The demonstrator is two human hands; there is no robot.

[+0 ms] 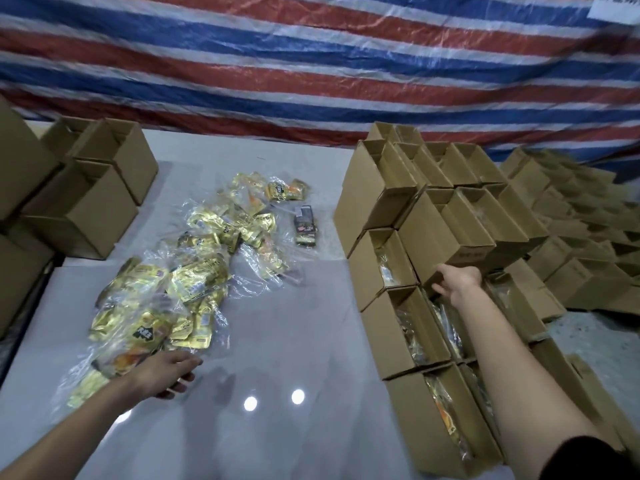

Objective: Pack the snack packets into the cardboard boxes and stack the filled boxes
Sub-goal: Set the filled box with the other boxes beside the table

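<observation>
At the far left, open cardboard boxes are standing stacked and seem to be waiting unfilled. Beside them, on the grey table, a loose heap of gold snack packets is lying in clear wrap, so plenty of packing is remaining. The left hand is hovering at the heap's near edge, fingers relaxed and loosely spread, holding nothing. Further right, the right hand is curling its fingers round the lower end of a tilted box, which is leaning on the tiered stack of filled boxes along the table's right edge. Beyond, more boxes are lying heaped; the job is looking partway done.
</observation>
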